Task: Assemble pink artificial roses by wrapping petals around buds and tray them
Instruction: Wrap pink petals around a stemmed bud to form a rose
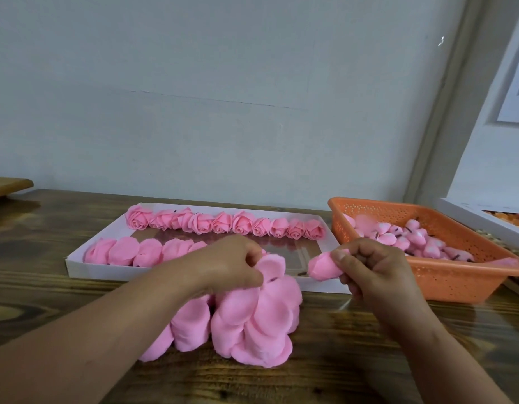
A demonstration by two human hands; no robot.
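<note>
Hands: two; the left hand (229, 262) pinches the top petal (271, 265) of the petal pile (252, 319), and the right hand (374, 272) grips a bud (322, 266) between thumb and curled fingers.
Finished roses: ten, in one row (226, 224) along the far side of the white tray (77, 268).
Petal stacks in tray: about five (138, 253) along the near side (the right end of this row is hidden behind the left hand, so the count is unsure).
Loose petals: too many to count; the pile lies on the tabletop (369, 360) just in front of the tray, in overlapping stacks.
Bud in hand: held above the tray's near right corner, just right of the pinched petal, not touching it.
Orange basket (456, 284): right of the tray, holds many pink buds (412, 237) with dark stems (number not countable).
Cut off: a second white tray (468, 214) at the right edge and a wooden board (7, 185) at the left edge, both only partly in view.
</note>
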